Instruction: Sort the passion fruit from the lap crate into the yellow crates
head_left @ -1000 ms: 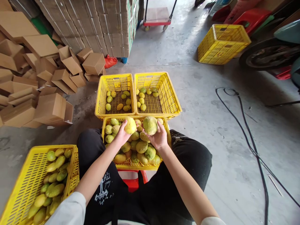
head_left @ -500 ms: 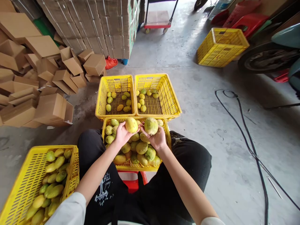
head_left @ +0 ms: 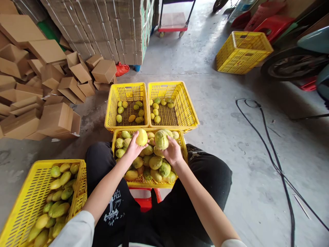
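Observation:
My left hand (head_left: 133, 149) is closed around a smooth yellow papaya (head_left: 141, 137), thumb along its left side. In my right hand (head_left: 174, 151) sits a rounder, green-and-yellow papaya (head_left: 161, 139), gripped from the right with some fingers hidden behind it. Both fruits are held a short way apart above a yellow crate (head_left: 184, 151) between my knees. Many green and yellow papayas (head_left: 155, 162) fill that crate. Just beyond it stand a left yellow crate (head_left: 110, 109) and a right yellow crate (head_left: 189, 109), each with several papayas on its bottom.
At my left is another yellow crate (head_left: 24, 192) with longer papayas heaped along one side. Cardboard boxes (head_left: 55, 118) lie piled at the left, near a tall strapped stack (head_left: 102, 31). A black cable (head_left: 279, 164) crosses the floor at right. A yellow crate (head_left: 231, 56) stands farther off.
My hands have drawn apart slightly. The papaya in my right hand has turned and shifted left; the one in my left hand has moved a little left.

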The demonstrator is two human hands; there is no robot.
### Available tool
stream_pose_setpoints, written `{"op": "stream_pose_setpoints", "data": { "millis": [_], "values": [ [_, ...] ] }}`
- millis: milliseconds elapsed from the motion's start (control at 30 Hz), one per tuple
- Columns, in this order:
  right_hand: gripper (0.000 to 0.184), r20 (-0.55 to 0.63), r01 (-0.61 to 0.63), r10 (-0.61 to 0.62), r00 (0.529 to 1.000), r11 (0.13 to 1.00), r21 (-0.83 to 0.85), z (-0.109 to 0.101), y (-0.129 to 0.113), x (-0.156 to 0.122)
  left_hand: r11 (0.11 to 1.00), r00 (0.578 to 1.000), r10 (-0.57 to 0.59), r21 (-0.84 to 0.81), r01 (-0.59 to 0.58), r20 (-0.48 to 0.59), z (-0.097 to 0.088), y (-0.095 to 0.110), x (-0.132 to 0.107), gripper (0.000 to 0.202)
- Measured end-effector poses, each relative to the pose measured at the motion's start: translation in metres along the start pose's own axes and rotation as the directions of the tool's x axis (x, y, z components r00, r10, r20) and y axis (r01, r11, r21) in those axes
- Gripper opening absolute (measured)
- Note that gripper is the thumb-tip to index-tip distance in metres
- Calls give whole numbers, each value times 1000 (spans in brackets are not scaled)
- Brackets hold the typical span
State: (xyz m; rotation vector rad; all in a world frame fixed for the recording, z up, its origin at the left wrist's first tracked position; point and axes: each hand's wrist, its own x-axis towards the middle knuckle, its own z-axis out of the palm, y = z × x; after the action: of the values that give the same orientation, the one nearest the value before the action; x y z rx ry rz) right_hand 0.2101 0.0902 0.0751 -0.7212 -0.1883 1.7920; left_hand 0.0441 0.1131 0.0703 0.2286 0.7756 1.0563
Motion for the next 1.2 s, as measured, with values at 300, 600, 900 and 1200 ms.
{"op": "stream_pose_setpoints", "data": {
  "millis": [300,600,900,1200],
  "values": [
    [30,-40,-84,85,996,996,30,-2,-1,0,995,990,-72,-61,80,122,2,5,-7,44],
    [30,30,-47,46,998,999,25,-6,-3,2,991,999,-33,-130,35,16,3,1,-3,29],
    [17,-61,-4,7,998,998,56,3,-2,-2,998,999,-6,58,4,33,-1,0,-3,26],
    [28,-54,-58,60,997,998,37,-1,-3,-1,990,994,-108,96,104,31,4,1,-5,29]
  ]
}}
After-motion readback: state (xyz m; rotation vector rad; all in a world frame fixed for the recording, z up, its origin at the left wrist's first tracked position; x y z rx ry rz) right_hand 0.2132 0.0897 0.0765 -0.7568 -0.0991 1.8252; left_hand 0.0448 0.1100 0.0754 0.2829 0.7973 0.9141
